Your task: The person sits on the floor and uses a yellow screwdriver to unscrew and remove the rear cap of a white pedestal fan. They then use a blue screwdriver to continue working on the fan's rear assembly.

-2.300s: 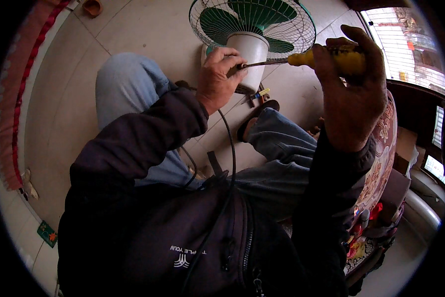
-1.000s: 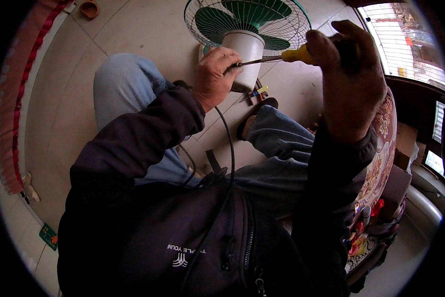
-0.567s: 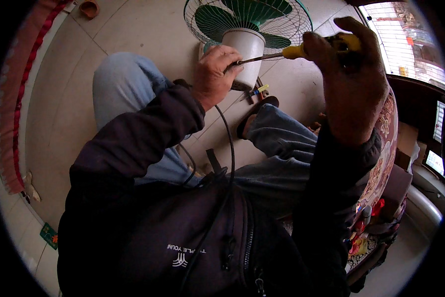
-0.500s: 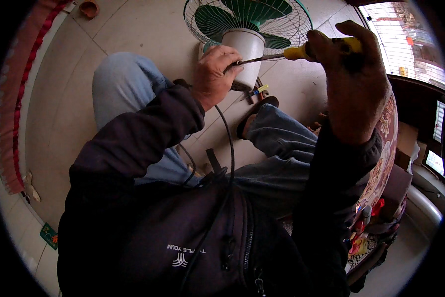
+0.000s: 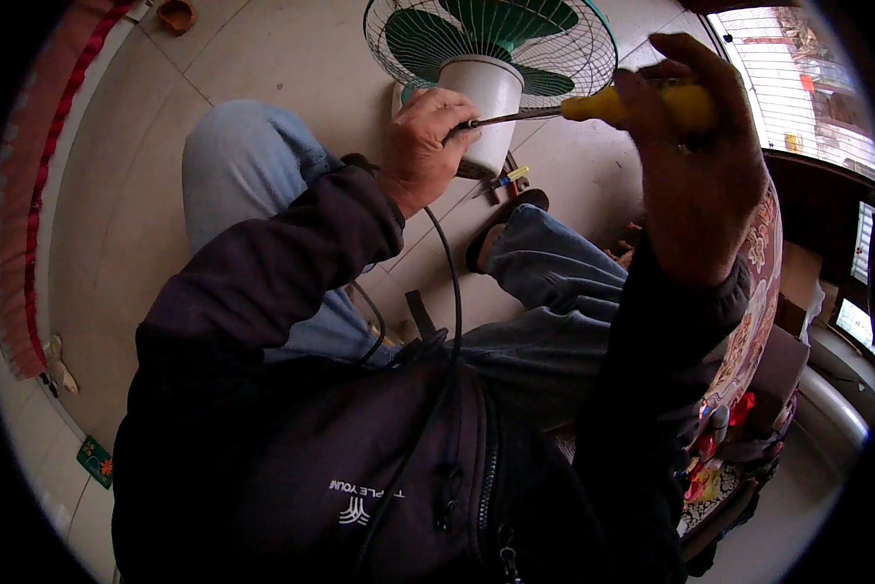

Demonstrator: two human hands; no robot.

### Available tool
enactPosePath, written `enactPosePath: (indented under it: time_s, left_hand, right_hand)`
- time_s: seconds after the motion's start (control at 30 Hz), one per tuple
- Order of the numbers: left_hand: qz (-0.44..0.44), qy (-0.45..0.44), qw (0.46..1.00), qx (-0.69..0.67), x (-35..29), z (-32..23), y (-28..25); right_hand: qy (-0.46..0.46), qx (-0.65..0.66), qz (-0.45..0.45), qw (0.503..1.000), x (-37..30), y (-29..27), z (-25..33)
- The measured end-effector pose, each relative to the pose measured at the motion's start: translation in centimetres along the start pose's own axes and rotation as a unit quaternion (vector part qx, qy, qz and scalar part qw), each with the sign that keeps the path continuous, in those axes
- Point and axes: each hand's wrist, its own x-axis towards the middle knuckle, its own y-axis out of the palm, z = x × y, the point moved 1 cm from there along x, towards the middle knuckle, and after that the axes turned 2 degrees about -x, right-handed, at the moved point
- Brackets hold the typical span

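Yellow-handled screwdriver (image 5: 593,106), as seen from where I stand, held aloft over the tiled floor (image 5: 126,185) and slanting only slightly, its slim metal shaft running leftward from the right hand (image 5: 695,170) to a small dark piece (image 5: 473,124) at the left hand (image 5: 423,146). The right fingers are wrapped on the handle, one arching clear above it; the left fingers and thumb are pinched together on the piece, whose far side they hide. The tip appears to meet the piece, though whether it is seated in anything cannot be told. Behind stands a green-bladed fan (image 5: 486,83) with a pale base; a black cord (image 5: 451,258) hangs below the left wrist. Handling, by judgement: the tool should be light, its shaft rigid, its smooth handle likely hard and apt to slip in an oily palm, so the thick part is the place to grip, in line with the shaft. The piece, being tiny, probably turns or skids easily; it is best pinched by its sides, close to the tip, with skin kept out of the shaft's line. The cord should flex freely.
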Motion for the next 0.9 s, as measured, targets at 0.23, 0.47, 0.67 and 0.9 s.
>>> enactPosePath:
  time_s: [0.23, 0.47, 0.67, 0.9]
  left_hand:
    - [0.001, -0.001, 1.0, 0.001, 0.0, -0.1, -0.2]
    - [-0.001, -0.004, 1.0, -0.018, 0.1, -0.1, 0.0]
    - [-0.003, -0.002, 1.0, -0.007, 0.0, 0.0, -0.2]
    - [0.006, 0.007, 1.0, 0.0, 0.1, -0.2, 0.0]
  right_hand:
    - [-0.06, 0.077, -0.008, 0.995, -0.4, 0.9, 1.6]
    - [-0.079, -0.069, -0.023, 0.994, -0.3, 0.7, -0.4]
    - [-0.1, 0.034, 0.028, 0.994, 0.1, 1.0, 1.2]
    - [-0.015, 0.005, -0.036, 0.999, -0.2, 0.9, 0.4]
